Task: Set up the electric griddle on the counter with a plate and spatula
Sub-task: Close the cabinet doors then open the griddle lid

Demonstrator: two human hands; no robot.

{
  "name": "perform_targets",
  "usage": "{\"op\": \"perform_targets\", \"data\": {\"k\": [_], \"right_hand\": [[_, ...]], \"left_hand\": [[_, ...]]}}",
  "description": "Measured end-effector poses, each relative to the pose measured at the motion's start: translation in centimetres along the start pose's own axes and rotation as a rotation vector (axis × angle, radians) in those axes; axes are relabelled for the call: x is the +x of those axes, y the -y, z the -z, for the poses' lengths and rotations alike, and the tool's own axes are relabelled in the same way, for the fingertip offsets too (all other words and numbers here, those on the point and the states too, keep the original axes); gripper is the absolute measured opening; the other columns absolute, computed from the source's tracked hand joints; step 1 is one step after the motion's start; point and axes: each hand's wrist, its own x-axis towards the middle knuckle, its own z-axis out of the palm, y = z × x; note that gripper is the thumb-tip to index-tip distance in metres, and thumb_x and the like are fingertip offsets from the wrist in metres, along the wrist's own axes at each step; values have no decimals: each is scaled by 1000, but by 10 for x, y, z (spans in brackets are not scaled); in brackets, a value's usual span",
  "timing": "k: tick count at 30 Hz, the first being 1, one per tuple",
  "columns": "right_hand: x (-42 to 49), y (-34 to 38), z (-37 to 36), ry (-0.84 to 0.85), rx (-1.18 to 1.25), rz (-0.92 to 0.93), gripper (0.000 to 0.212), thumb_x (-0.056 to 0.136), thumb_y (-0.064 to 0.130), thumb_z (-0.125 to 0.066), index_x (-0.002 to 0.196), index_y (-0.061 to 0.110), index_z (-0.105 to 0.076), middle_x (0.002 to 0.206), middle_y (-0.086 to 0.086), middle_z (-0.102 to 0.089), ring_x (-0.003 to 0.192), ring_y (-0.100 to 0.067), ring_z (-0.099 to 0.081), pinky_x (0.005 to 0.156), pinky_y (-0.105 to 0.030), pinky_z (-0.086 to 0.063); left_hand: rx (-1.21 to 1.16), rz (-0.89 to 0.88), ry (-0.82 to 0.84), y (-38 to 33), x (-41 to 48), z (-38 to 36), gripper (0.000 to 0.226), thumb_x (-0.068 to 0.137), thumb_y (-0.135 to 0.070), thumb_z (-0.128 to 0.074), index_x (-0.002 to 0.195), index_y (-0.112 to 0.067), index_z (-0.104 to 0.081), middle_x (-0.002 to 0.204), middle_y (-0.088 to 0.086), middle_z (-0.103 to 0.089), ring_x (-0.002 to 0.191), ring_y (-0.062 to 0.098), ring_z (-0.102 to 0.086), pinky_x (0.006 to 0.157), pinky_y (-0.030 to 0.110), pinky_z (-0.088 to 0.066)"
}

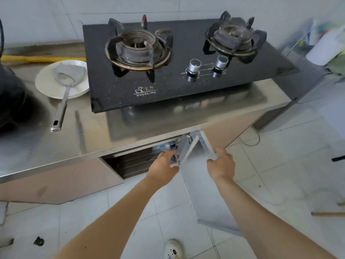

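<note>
cabinet door (211, 193) under the surface (130, 124) standing ajar: right hand (221, 161) gripping its top edge, left hand (164, 165) curling round its metal inner edge. plate (46, 85) carrying spatula (64, 90) sitting far left. griddle not identifiable. judging: door swinging shut risking pinching left fingers (169, 154).

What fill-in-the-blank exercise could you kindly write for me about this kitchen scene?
1. The spatula lies on the plate, which sits on the counter to the ____ of the stove.
2. The stove has ____ burners.
3. The right hand grips the top edge of the cabinet door, which stands ____.

Missing words: left; two; open.
</note>
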Motion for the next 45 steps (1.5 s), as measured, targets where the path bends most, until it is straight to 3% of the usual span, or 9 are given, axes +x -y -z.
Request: {"op": "perform_targets", "data": {"k": [4,7,11,20,24,28,36,41,45], "right_hand": [[3,-26,2,207,-34,-189,51,86,9,-52,137,9,-41,115,-14,-62,94,-32,-58,76,-32,-45],[3,-29,-5,218,-80,-192,44,86,11,-52,130,5,-46,116,-14,-64,102,-33,-61,69,-28,-38],[-3,-24,-14,219,-67,-206,37,85,13,-51,121,5,-53,114,-14,-66,102,-33,-63,68,-28,-39],[-26,14,-52,313,18,-198,37,86,13,-54,121,2,-49,119,-15,-63,105,-34,-62,79,-33,-50],[-40,53,-89,441,207,-246,36,83,10,-58,117,-1,-58,104,-16,-66,95,-33,-65,85,-39,-57],[-67,101,-126,645,414,-371,11,78,9,-60,89,6,-59,88,-11,-57,81,-23,-57,89,-38,-55],[-63,146,-148,622,870,-575,11,80,1,-48,73,9,-48,97,-9,-44,66,-19,-41,62,-28,-40],[-64,156,-153,635,1211,-636,18,78,-3,-36,70,10,-45,87,-6,-51,77,-24,-57,87,-28,-48],[-62,143,-152,757,1262,-556,32,82,-5,-28,79,16,-52,89,-2,-61,89,-24,-62,99,-32,-39]], "left_hand": [[63,-3,22,-6,-1,-10,55,88,-18,-61,139,-23,-42,136,7,-49,117,26,-54,100,41,-47],[110,-10,1,-3,0,-6,54,88,-17,-61,139,-22,-43,141,7,-46,121,25,-52,101,40,-45],[134,-4,-50,4,1,4,50,89,-16,-58,137,-21,-45,137,6,-47,112,22,-55,88,29,-50],[190,-64,-236,27,-21,46,41,89,-16,-57,130,-19,-53,133,-1,-52,110,18,-56,89,22,-43],[206,-69,-387,45,-42,81,33,91,-18,-55,124,-21,-58,127,-3,-56,107,19,-57,87,23,-43],[317,-72,-524,70,-65,116,27,91,-18,-54,116,-22,-61,121,-4,-60,103,18,-58,78,22,-43],[381,20,-687,111,-103,149,21,86,-7,-56,101,-16,-69,105,-2,-67,96,23,-63,69,31,-51],[367,54,-716,118,-106,156,23,85,-5,-55,101,-15,-69,105,-3,-67,95,21,-63,70,32,-52],[357,73,-726,121,-106,157,23,86,-5,-54,101,-15,-68,104,-4,-66,96,19,-63,72,34,-53]]}}
